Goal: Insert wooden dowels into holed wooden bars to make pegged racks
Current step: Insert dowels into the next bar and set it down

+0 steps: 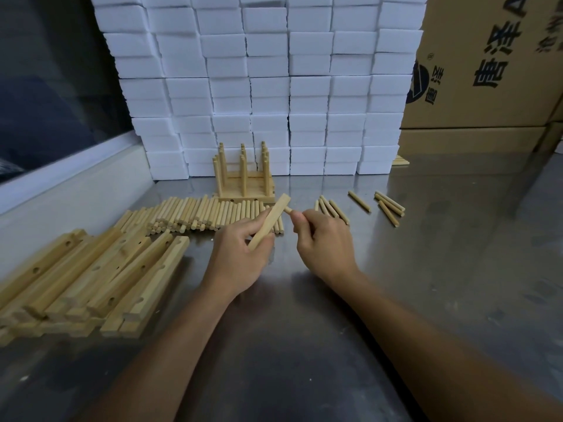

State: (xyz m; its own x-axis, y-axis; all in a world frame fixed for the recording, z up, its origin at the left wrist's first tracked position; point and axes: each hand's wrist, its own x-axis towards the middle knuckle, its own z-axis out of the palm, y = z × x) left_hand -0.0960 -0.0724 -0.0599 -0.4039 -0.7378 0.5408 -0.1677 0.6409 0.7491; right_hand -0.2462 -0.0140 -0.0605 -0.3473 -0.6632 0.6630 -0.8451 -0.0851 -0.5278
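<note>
Two hands [240,248]; one bar [269,220]; one dowel [288,209]

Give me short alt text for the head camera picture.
Over a metal table, the left hand grips a wooden bar while the right hand pinches a dowel against its far end. Loose dowels, stacked bars and finished racks lie beyond.

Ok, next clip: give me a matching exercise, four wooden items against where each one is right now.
Items:
1. bar in hand
2. finished racks
3. spare holed bars
4. dowel heap

Places:
A. stacked at the table's left edge
B. gripped by the left hand
C. standing against the foam blocks
D. lying between the bar stack and the racks

Pairs: 1-B, 2-C, 3-A, 4-D
</note>
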